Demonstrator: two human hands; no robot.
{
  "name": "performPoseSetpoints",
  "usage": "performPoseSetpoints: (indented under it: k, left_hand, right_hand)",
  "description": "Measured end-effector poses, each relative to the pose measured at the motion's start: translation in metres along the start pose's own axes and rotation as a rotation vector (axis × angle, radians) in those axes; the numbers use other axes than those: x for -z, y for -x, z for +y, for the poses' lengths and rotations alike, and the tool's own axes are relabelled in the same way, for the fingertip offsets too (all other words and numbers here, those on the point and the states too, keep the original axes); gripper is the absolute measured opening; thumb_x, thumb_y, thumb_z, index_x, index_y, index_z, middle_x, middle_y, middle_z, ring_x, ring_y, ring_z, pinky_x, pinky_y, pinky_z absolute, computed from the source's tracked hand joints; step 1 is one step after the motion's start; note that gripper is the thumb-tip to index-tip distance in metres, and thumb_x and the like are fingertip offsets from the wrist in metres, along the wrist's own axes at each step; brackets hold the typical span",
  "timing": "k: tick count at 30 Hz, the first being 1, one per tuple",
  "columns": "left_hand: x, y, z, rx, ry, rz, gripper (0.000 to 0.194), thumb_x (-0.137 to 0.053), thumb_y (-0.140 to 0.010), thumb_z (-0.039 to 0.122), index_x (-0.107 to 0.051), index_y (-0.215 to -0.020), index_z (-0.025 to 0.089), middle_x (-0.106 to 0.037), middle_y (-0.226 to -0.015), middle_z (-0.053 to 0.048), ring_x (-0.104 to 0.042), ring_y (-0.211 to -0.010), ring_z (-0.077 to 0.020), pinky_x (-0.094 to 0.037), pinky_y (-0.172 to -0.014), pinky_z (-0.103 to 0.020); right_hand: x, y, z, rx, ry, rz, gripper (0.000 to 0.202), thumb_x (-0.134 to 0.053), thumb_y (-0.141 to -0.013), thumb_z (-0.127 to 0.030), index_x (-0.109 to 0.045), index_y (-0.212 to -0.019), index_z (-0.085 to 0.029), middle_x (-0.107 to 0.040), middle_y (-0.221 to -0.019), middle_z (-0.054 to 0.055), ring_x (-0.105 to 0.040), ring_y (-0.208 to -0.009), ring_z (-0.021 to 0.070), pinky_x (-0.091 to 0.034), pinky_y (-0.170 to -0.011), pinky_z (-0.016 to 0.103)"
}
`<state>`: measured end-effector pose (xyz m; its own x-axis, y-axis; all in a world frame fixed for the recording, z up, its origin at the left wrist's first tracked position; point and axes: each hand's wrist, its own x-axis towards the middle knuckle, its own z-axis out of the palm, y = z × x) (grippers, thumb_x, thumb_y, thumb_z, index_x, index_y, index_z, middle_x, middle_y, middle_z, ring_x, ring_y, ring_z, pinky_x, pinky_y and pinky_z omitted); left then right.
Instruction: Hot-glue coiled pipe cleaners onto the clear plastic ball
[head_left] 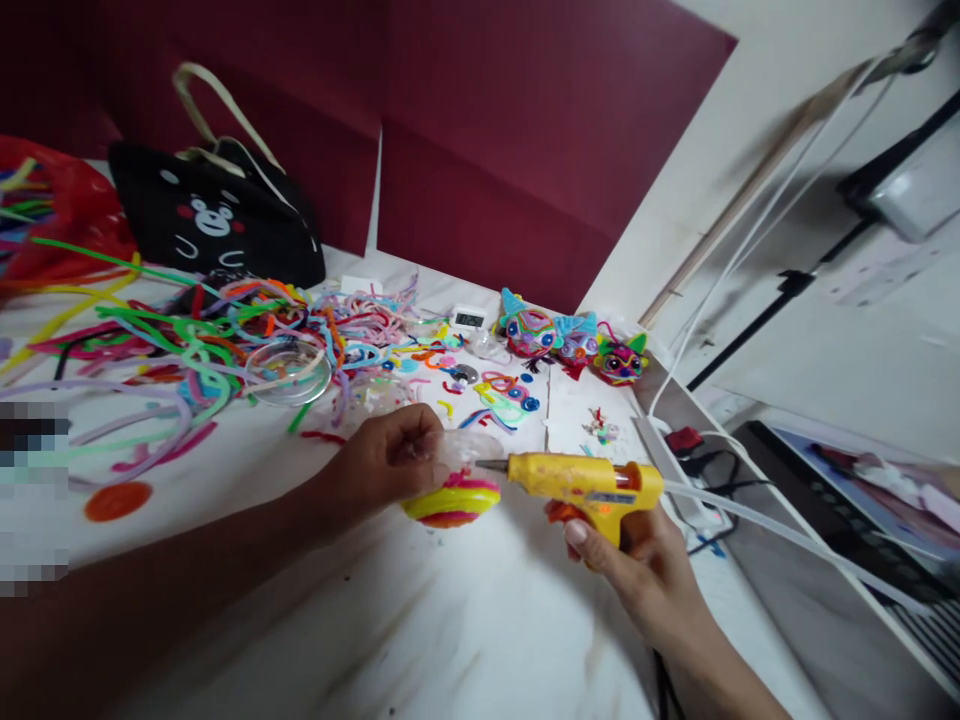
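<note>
A yellow glue gun (577,480) is held by the handle in my right hand (645,570), its orange trigger under the fingers. The metal nozzle points left, beside a clear plastic ball (480,447) whose lower part is covered with pink, yellow and orange strips (454,500). My left hand (397,460) pinches the ball at its left side. Whether nozzle and ball touch, I cannot tell. A translucent glue stick (765,525) sticks out from the back of the gun.
Colourful pipe cleaners (202,340) and a clear round dish (289,372) lie left. A black bag (217,215) stands behind. Decorated balls (532,330), a small clock (469,318) and a power strip (679,470) sit at the back and right.
</note>
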<state>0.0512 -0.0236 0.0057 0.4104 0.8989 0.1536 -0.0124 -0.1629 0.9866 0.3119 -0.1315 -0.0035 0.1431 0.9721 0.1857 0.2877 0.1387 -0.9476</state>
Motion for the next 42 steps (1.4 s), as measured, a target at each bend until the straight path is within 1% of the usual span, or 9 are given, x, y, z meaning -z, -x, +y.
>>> performPoseSetpoints:
  k: [4, 8, 11, 16, 21, 25, 29, 37, 42]
  left_hand:
    - [0.001, -0.001, -0.001, 0.001, -0.001, 0.007, 0.026, -0.074, -0.063, 0.032, -0.052, -0.069, 0.019, -0.04, -0.066, 0.007, -0.033, -0.06, -0.0093, -0.026, -0.052, -0.02]
    - [0.003, -0.003, -0.005, -0.041, -0.006, -0.054, 0.026, -0.075, -0.065, 0.031, -0.052, -0.068, 0.02, -0.04, -0.064, 0.007, -0.033, -0.058, -0.0092, -0.027, -0.049, -0.02]
    - [0.004, -0.004, -0.007, -0.053, -0.016, -0.06, 0.025, -0.074, -0.066, 0.03, -0.051, -0.067, 0.02, -0.04, -0.064, 0.007, -0.034, -0.057, -0.0091, -0.029, -0.049, -0.019]
    - [0.004, -0.004, -0.008, -0.041, -0.04, -0.047, 0.024, -0.073, -0.064, 0.03, -0.051, -0.067, 0.02, -0.04, -0.064, 0.007, -0.034, -0.057, -0.0092, -0.029, -0.048, -0.019]
    - [0.003, -0.004, -0.007, -0.039, -0.061, -0.064, 0.025, -0.072, -0.064, 0.032, -0.05, -0.066, 0.021, -0.04, -0.062, 0.007, -0.032, -0.055, -0.0088, -0.027, -0.047, -0.019]
    - [0.003, -0.004, -0.007, -0.026, -0.066, -0.058, 0.026, -0.072, -0.063, 0.034, -0.05, -0.066, 0.021, -0.039, -0.061, 0.007, -0.032, -0.054, -0.0091, -0.027, -0.047, -0.019]
    - [0.003, -0.004, -0.007, -0.001, -0.065, -0.055, 0.026, -0.072, -0.063, 0.034, -0.049, -0.066, 0.021, -0.04, -0.063, 0.007, -0.034, -0.056, -0.0097, -0.028, -0.048, -0.02]
    - [0.003, -0.003, -0.007, -0.018, -0.084, -0.067, 0.026, -0.071, -0.063, 0.034, -0.048, -0.067, 0.021, -0.039, -0.062, 0.007, -0.032, -0.056, -0.0093, -0.027, -0.049, -0.02]
    - [0.002, -0.004, -0.007, -0.022, -0.091, -0.061, 0.025, -0.07, -0.063, 0.034, -0.049, -0.066, 0.022, -0.039, -0.062, 0.007, -0.032, -0.055, -0.0095, -0.027, -0.048, -0.02]
  right_hand:
    - [0.0, 0.001, 0.003, 0.042, 0.0, -0.007, 0.03, -0.08, -0.087, -0.044, -0.066, -0.104, -0.023, -0.075, -0.088, 0.004, -0.066, -0.069, 0.0169, -0.056, -0.062, 0.026]
    - [0.0, 0.004, 0.008, 0.047, 0.007, -0.011, 0.027, -0.08, -0.089, -0.042, -0.065, -0.103, -0.024, -0.075, -0.09, 0.004, -0.066, -0.068, 0.0164, -0.055, -0.06, 0.026]
    - [0.0, 0.005, 0.01, 0.07, 0.022, 0.003, 0.027, -0.08, -0.089, -0.041, -0.065, -0.104, -0.025, -0.074, -0.089, 0.003, -0.065, -0.066, 0.0155, -0.054, -0.058, 0.025]
    - [0.0, 0.003, 0.004, 0.067, 0.089, -0.015, 0.026, -0.077, -0.09, -0.044, -0.064, -0.099, -0.024, -0.075, -0.088, 0.004, -0.066, -0.068, 0.0171, -0.055, -0.058, 0.026]
    - [-0.003, 0.002, 0.0, 0.025, 0.071, -0.038, 0.033, -0.076, -0.089, -0.051, -0.063, -0.101, -0.023, -0.076, -0.085, 0.005, -0.066, -0.064, 0.0172, -0.053, -0.054, 0.026]
    - [0.0, 0.005, 0.002, 0.025, 0.056, -0.042, 0.029, -0.075, -0.091, -0.047, -0.063, -0.103, -0.024, -0.076, -0.09, 0.005, -0.067, -0.068, 0.0176, -0.053, -0.057, 0.026]
    - [0.004, 0.005, 0.005, 0.041, 0.092, -0.036, 0.027, -0.075, -0.092, -0.043, -0.064, -0.107, -0.024, -0.075, -0.094, 0.004, -0.065, -0.073, 0.0174, -0.053, -0.061, 0.026]
    - [0.001, 0.002, 0.0, 0.006, 0.083, -0.072, 0.028, -0.074, -0.092, -0.046, -0.064, -0.106, -0.024, -0.073, -0.085, 0.003, -0.064, -0.067, 0.0169, -0.051, -0.056, 0.025]
    - [0.001, 0.001, -0.005, 0.007, 0.131, -0.073, 0.032, -0.074, -0.089, -0.052, -0.067, -0.1, -0.023, -0.066, -0.071, 0.0, -0.057, -0.057, 0.0157, -0.047, -0.05, 0.025]
